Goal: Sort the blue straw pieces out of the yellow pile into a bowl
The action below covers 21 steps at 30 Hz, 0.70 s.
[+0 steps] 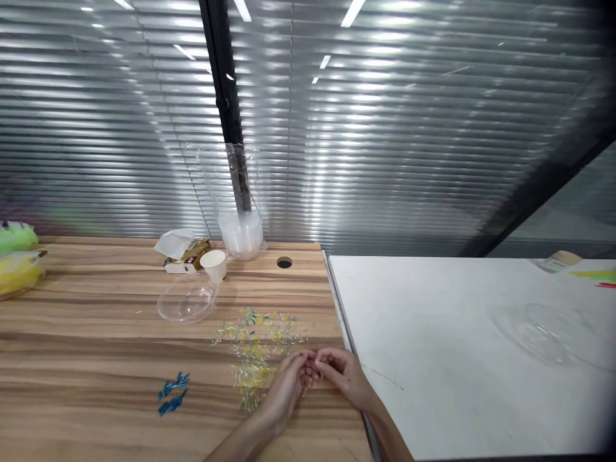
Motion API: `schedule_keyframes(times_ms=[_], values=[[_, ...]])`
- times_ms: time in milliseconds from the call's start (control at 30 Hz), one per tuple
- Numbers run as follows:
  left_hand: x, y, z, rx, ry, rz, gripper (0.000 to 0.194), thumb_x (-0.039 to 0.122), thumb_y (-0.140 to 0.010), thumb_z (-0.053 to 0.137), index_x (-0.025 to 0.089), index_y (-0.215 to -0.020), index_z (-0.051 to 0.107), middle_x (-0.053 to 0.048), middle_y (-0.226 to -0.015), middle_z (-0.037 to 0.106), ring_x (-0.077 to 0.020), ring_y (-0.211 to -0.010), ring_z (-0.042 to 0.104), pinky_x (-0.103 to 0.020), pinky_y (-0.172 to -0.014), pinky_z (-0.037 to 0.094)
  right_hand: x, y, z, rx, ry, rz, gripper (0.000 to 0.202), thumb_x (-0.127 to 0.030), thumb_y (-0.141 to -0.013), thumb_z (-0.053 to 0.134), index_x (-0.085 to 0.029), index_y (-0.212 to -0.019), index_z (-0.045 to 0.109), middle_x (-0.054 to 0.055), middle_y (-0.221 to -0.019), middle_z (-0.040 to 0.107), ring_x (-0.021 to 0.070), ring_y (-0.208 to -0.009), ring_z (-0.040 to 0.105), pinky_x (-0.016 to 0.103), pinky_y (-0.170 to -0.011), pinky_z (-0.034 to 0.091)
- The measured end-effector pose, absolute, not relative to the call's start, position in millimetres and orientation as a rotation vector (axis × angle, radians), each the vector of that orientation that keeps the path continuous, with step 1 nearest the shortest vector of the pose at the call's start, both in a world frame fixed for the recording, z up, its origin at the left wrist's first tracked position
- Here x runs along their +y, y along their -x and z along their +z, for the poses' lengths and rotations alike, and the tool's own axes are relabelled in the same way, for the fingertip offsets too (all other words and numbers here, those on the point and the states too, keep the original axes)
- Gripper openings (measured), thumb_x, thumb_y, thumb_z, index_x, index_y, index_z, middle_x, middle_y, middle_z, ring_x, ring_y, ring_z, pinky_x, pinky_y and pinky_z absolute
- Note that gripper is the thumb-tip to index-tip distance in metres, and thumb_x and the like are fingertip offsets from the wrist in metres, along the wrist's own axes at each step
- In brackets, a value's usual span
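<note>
My left hand (290, 384) and my right hand (344, 377) meet above the table edge, fingertips almost touching. The left hand's fingers are curled in, and what lies in them is hidden. Thumb and forefinger of my right hand are pinched together. A thin thread (385, 376) runs out from behind the right hand over the white table. Next to the left hand, small tube beads (260, 351) in yellow, clear and blue are spread loosely on the wood. A separate little pile of dark blue tube beads (173, 393) lies further left.
On the wooden table (96, 333) stand a clear plastic bowl (187, 301), a paper cup (214, 264), a tissue pack (185, 251) and bagged plastic tubs (242, 234). Green and yellow bags (19, 266) sit far left. Clear lids (543, 333) rest on the white table (433, 346).
</note>
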<state>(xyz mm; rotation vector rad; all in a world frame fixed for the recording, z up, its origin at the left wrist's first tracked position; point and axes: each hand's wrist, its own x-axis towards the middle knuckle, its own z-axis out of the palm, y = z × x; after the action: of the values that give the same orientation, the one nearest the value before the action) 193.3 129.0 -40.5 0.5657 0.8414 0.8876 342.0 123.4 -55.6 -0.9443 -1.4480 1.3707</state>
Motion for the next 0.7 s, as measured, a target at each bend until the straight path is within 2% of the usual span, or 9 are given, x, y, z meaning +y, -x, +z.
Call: schedule_keyframes(times_ms=[100,200,533,700], values=[[128.4,-194.8,-46.4,0.853,-0.638,0.873,0.042,0.053,-0.064,0.07,0.015,-0.079,0.061,0.0,-0.068,0.059,-0.0119,-0.066,0.051,-0.023,-0.059,0.034,124.0,-339.7,-56.3,-1.489,0.988,1.344,0.02,-0.031,-0.086,0.056,-0.015,-0.075,0.06,0.0,-0.065,0.057,0.012,-0.062,0.051,0.023,-0.061,0.04],[128.2,-197.2,-53.2,0.881,-0.722,0.858,0.045,0.057,-0.063,0.07,0.015,-0.076,0.058,0.001,-0.067,0.056,-0.0117,-0.064,0.049,-0.023,-0.058,0.033,124.4,-337.9,-56.1,-1.552,1.074,1.261,0.017,-0.029,-0.084,0.057,-0.015,-0.077,0.064,-0.001,-0.06,0.054,0.0113,-0.057,0.049,0.023,-0.057,0.038],[127.7,-197.0,-48.8,0.858,-0.833,0.848,0.042,0.054,-0.067,0.067,0.014,-0.08,0.059,-0.002,-0.076,0.056,-0.0133,-0.068,0.049,-0.025,-0.063,0.037,125.8,-340.4,-60.7,-1.59,1.139,1.169,0.021,-0.032,-0.08,0.062,-0.016,-0.089,0.071,-0.001,-0.06,0.053,0.0117,-0.058,0.046,0.023,-0.058,0.038],[127.6,-195.6,-42.6,0.867,-0.885,0.838,0.039,0.051,-0.069,0.067,0.014,-0.082,0.061,-0.002,-0.075,0.057,-0.0133,-0.066,0.049,-0.025,-0.062,0.037,124.6,-339.1,-57.8,-1.59,1.158,1.14,0.019,-0.031,-0.08,0.061,-0.017,-0.086,0.072,-0.002,-0.058,0.051,0.0124,-0.058,0.046,0.024,-0.058,0.038]])
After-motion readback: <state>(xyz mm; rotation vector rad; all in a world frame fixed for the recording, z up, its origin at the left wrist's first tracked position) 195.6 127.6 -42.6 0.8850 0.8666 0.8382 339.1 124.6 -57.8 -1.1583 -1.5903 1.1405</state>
